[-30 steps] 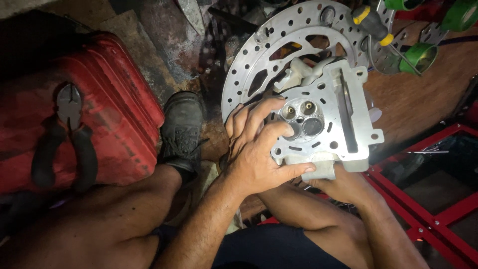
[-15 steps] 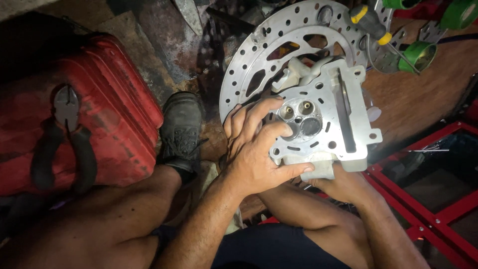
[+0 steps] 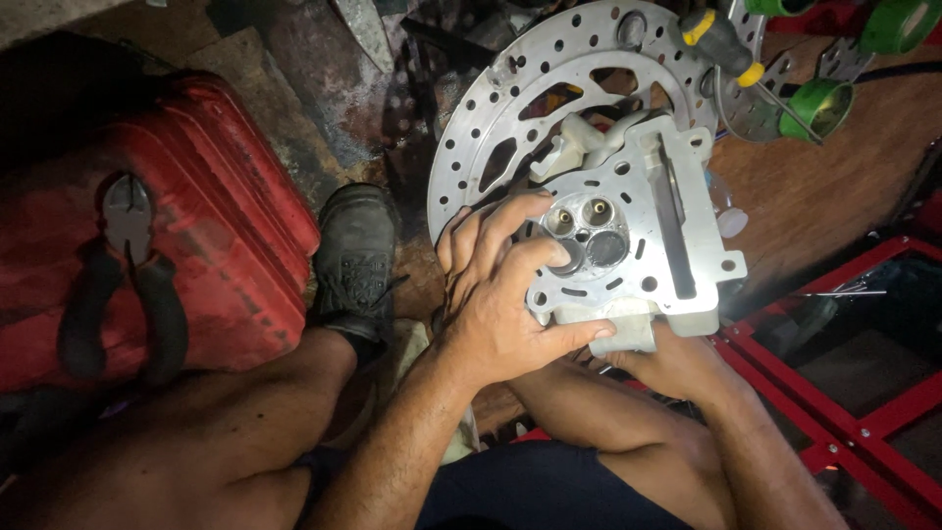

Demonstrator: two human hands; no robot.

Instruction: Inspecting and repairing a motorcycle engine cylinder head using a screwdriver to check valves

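The red case [image 3: 196, 226] lies at the left with black pliers [image 3: 123, 285] on top. The drilled brake disc [image 3: 549, 98] leans behind the grey cylinder head [image 3: 648, 236], which is held above the person's knees. Since a second ago almost nothing moved; the grip is only settled. The left hand [image 3: 491, 304] clasps its side, one fingertip [image 3: 561, 257] on a valve. The right hand [image 3: 677, 363] supports it from below.
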